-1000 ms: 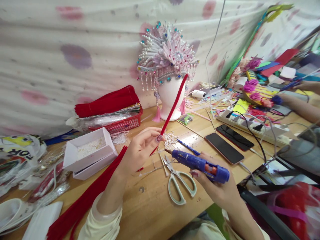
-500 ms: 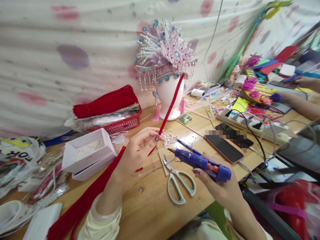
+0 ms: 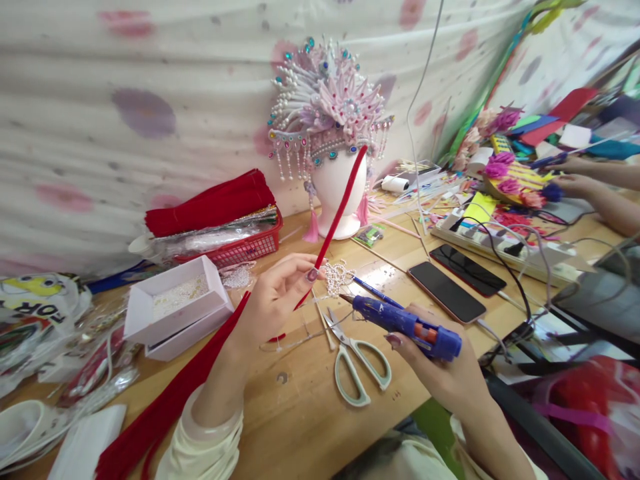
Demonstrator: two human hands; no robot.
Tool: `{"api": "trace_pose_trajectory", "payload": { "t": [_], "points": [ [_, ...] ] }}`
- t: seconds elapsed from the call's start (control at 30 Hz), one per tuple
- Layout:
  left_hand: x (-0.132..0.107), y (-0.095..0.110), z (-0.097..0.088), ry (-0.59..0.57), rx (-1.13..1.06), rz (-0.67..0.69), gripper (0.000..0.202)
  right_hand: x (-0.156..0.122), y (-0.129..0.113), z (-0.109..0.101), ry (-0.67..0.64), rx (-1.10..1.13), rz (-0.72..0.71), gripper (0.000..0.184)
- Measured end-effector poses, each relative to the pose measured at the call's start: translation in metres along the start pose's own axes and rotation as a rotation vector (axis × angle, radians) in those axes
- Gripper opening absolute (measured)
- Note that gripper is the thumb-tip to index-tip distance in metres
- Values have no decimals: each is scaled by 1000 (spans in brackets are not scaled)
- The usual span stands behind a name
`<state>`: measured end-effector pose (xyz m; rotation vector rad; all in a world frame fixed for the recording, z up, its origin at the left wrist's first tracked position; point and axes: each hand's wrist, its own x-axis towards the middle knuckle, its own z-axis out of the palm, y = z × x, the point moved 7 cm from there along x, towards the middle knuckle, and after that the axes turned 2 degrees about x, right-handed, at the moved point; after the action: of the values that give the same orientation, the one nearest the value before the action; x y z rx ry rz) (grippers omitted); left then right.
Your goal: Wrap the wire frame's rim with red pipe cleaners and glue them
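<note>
Between thumb and fingers, my left hand (image 3: 280, 297) pinches a red pipe cleaner (image 3: 343, 203), which slants up to the right. My right hand (image 3: 440, 370) is wrapped round a blue hot glue gun (image 3: 405, 325). The gun's nozzle points left, a short way to the right of my left fingertips. On the table below lie scissors (image 3: 357, 363) with pale green and white handles, blades partly spread. Beside the nozzle are a pile of white pearl beads (image 3: 336, 277) and a blue pen (image 3: 376, 292). A bundle of red pipe cleaners (image 3: 175, 393) runs under my left forearm.
A beaded pink headdress (image 3: 333, 107) sits on a white mannequin head (image 3: 336, 190) at the back. Left are a red basket (image 3: 255, 243) and a white box of beads (image 3: 175, 293). Two phones (image 3: 447, 291) and a power strip (image 3: 505, 250) lie right. Another person's hands (image 3: 575, 180) work far right.
Both my hands stay nearly still, holding the pipe cleaner and the glue gun. At far right, the other person's hands have come closer together near the flowered piece.
</note>
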<state>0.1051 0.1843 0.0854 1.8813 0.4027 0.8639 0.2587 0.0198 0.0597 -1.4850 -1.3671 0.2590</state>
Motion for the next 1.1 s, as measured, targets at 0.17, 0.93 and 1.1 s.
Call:
{"api": "trace_pose_trajectory", "payload": {
  "t": [0.17, 0.93, 1.1],
  "points": [
    [1, -1, -1, 7, -16, -10, 23, 0, 2, -1, -43, -83, 51, 29],
    [1, -1, -2, 3, 10, 4, 23, -5, -28, -80, 516, -728, -282, 30],
    [-1, 3, 0, -49, 33, 35, 19, 51, -92, -8, 108, -770, -663, 34]
  ]
}}
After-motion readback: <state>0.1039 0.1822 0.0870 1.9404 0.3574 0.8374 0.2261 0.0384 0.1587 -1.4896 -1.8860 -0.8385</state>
